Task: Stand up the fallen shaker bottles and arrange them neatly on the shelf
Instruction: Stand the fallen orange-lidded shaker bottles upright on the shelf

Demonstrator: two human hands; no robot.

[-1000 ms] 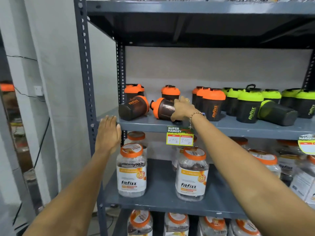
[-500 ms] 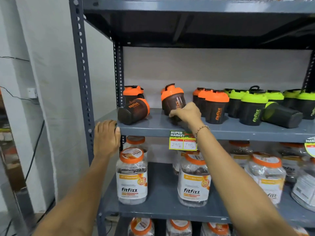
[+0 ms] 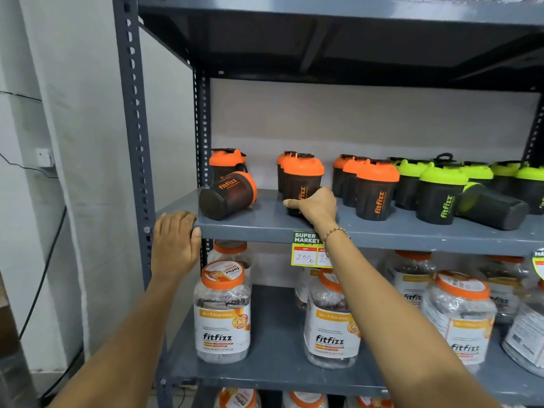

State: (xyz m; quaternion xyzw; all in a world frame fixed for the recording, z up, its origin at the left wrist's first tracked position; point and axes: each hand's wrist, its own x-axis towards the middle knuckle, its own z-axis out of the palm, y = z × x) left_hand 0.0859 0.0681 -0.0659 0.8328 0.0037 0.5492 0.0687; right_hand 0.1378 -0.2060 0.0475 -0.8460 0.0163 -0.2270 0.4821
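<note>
On the grey shelf (image 3: 265, 228), my right hand (image 3: 316, 206) grips the base of an upright orange-lidded shaker bottle (image 3: 303, 175). To its left an orange-lidded shaker (image 3: 228, 195) lies on its side, base toward me, in front of another upright one (image 3: 226, 160). Further right stand three orange-lidded shakers (image 3: 375, 187), then several green-lidded shakers (image 3: 440, 192). One green-lidded shaker (image 3: 491, 206) lies on its side among them. My left hand (image 3: 175, 242) rests on the shelf's front left corner and holds no bottle.
The shelf below (image 3: 273, 348) holds several clear fitfizz jars (image 3: 222, 313) with orange lids. A price tag (image 3: 306, 250) hangs from the shelf edge by my right wrist. The perforated upright post (image 3: 134, 113) stands at left, a white wall behind it.
My right hand has tipped the orange-lidded shaker from lying on its side to standing upright. My left hand has closed onto the shelf corner.
</note>
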